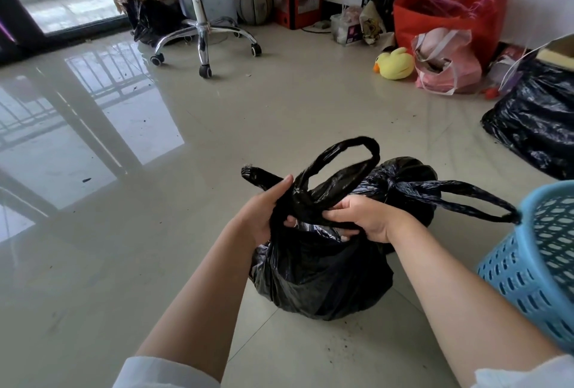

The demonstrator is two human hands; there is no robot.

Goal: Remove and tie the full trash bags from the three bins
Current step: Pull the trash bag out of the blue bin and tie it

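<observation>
Holding: both hands grip the handles of a full black plastic trash bag [320, 276] standing on the glossy tiled floor [186, 263].
Left hand [264, 210]: grip curled round one twisted handle.
Right hand [366, 216]: grip pinching the other looped handle.
Behind: second black bag [403, 176], already knotted.
Right edge: blue perforated plastic bin [534, 263].

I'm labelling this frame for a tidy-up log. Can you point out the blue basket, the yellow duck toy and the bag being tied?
blue basket [528, 266]: head view, on its perforated side wall.
yellow duck toy [397, 63]: head view, on its body.
black trash bag [320, 276]: head view, on its bulging front.
</observation>
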